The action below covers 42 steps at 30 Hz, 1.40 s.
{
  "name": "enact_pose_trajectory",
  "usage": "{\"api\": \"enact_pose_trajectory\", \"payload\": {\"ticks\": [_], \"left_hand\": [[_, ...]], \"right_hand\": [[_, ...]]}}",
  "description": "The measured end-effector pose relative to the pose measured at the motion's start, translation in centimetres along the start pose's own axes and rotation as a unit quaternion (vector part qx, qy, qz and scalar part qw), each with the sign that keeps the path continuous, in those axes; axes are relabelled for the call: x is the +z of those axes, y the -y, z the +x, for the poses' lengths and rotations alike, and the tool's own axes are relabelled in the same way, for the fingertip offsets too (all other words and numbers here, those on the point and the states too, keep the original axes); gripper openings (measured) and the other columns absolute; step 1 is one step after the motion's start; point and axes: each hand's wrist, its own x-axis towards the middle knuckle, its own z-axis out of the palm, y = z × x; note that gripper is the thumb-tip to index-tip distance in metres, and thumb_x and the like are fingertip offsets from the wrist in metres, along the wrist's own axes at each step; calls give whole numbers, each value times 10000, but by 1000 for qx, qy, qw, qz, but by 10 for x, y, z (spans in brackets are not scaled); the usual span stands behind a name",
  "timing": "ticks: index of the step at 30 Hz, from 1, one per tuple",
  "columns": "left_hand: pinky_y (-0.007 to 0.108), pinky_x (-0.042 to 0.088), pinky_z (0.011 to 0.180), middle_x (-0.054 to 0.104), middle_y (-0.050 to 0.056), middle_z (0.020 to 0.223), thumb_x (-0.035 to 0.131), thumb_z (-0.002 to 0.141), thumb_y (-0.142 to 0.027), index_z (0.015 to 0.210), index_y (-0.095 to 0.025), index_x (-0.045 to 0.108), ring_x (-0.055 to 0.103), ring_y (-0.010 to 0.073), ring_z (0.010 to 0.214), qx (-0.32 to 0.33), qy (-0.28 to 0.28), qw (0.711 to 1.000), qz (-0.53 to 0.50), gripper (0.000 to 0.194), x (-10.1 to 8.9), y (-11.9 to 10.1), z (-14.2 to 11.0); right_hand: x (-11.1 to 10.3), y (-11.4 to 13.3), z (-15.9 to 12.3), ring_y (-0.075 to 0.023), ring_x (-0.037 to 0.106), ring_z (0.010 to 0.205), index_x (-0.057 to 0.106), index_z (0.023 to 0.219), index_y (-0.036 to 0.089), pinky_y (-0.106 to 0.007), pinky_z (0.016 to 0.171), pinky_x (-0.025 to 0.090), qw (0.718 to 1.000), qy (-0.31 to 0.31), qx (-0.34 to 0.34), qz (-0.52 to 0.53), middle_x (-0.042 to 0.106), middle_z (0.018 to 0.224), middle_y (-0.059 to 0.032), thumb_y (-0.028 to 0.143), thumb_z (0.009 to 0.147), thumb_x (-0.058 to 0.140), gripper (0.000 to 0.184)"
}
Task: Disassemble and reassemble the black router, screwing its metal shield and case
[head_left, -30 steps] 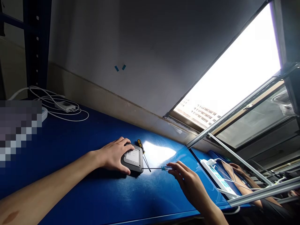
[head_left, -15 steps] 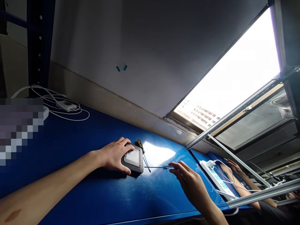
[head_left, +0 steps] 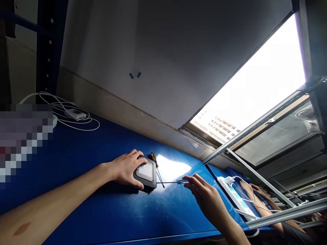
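A flat black box-shaped device (head_left: 146,173) with a pale label on its upper face rests on the blue tabletop (head_left: 122,217). My left hand (head_left: 129,168) is closed around its left side, fingers over the far edge and thumb along the near edge. In my right hand (head_left: 201,189) I grip a screwdriver (head_left: 182,182) by its clear blue handle. Its thin shaft points left, and the tip reaches the right side of the device; I cannot tell whether it is inserted. A second screwdriver (head_left: 153,157), black and yellow, lies just behind the device.
White cables with a charger (head_left: 76,114) lie at the left rear. On the right, a white power strip (head_left: 237,197) runs alongside a metal frame (head_left: 288,212). Beyond it are another person's hands (head_left: 246,189). A wall (head_left: 143,112) borders the table's back.
The screwdriver in my right hand has moved slightly left, its tip now meeting the device's side. My left hand keeps its hold. The camera view has shifted a little.
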Motion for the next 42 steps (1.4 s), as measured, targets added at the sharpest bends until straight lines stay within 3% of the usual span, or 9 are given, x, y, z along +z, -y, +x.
{"api": "enact_pose_trajectory", "payload": {"ticks": [19,24,31,42], "left_hand": [[557,438,1094,448,122,1512,780,635,-717,1430,-277,525,400,392,1396,-2,-6,1000,-18,943,-1,-1,-1],[516,446,1096,486,110,1478,788,648,-681,1418,-269,535,428,383,1375,9,-11,1000,-17,910,-1,-1,-1],[500,467,1076,462,94,1505,766,672,-684,1434,-287,521,433,380,1379,-5,-2,1000,-3,894,-2,-1,-1],[492,490,1064,437,74,1532,748,674,-733,1439,-321,521,451,377,1369,-18,1,1000,11,898,-2,1,-1]], "right_hand": [[-6,3,6,-146,741,686,626,1194,240,-232,561,598,1000,8,-12,-7,732,997,-81,392,1067,381,315],[-19,10,26,-152,760,780,666,1171,220,-240,646,621,999,11,-29,17,746,1034,-83,353,1072,387,325],[-48,32,68,-145,777,806,740,1080,233,-210,618,579,991,93,-77,-55,785,1027,-27,188,1033,508,241],[-44,37,80,-128,763,720,765,1008,248,-197,510,501,982,80,-141,-94,791,950,26,143,942,663,161]]}}
